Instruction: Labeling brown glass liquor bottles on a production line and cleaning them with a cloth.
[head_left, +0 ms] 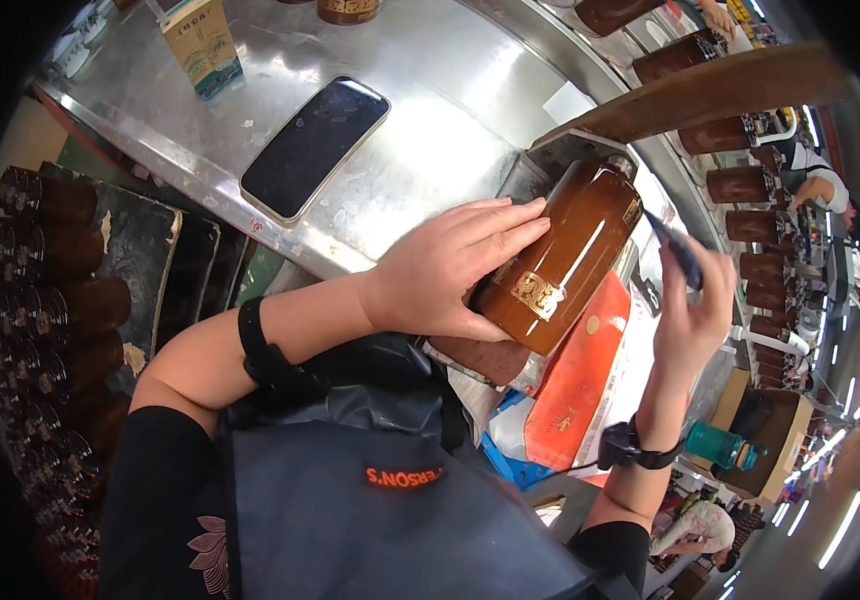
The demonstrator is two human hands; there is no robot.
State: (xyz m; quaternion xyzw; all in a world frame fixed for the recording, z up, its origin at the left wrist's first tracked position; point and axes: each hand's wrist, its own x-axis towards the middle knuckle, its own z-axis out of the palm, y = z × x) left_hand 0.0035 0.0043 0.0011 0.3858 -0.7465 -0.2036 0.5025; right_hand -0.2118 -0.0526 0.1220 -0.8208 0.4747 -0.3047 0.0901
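A glossy brown bottle [575, 250] with gold relief decoration lies tilted, its neck pointing up and to the right. My left hand [455, 262] is wrapped along its left side and base, fingers over the body and thumb under the bottom end. In my right hand [692, 315] is a slim dark tool [682, 252], blurred, so its exact kind is unclear. Its thin tip comes close to the bottle's shoulder; whether it touches is hard to tell. A grey metal holder [590, 148] stands behind the neck end.
A smartphone [315, 148] and a drink carton [200, 50] rest on the metal table [430, 120]. Red-orange packaging [580, 375] lies below the bottle. Brown bottles [60, 300] are stacked at left; more bottles [750, 225] line the right. A wooden edge [690, 95] rises behind. Other people work farther right.
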